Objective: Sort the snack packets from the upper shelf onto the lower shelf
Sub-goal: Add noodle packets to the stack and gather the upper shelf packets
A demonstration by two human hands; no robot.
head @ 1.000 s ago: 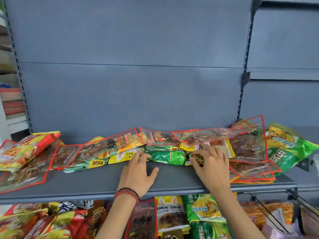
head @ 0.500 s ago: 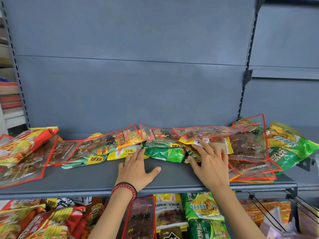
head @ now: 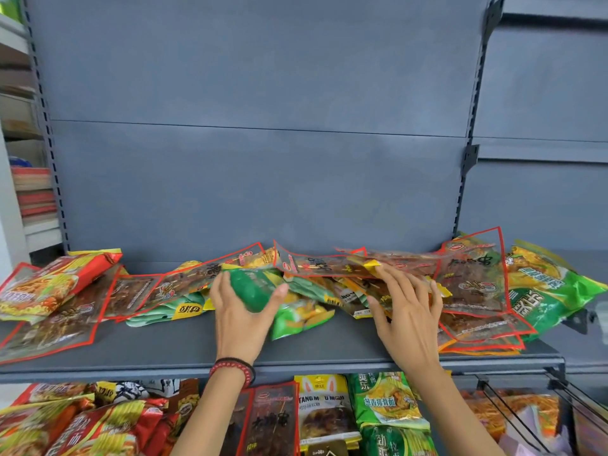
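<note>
Pick step in hand. Left hand [head: 241,320] curled round green packet [head: 251,291] on upper shelf [head: 148,347]; right hand [head: 408,314] rested, fingers spread, on packet pile [head: 345,291]. Next move probably needed: lift packet free, carry to lower-shelf packets [head: 324,409].

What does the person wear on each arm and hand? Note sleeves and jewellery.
No sleeves show on either forearm. Below the left hand, the wrist carries a red beaded bracelet and a thin black cord. The right hand and wrist wear nothing.

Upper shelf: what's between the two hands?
Head view: a light green-and-yellow packet lies between the left hand, gripping a dark green packet, and the right hand, with more packets behind it.
</note>
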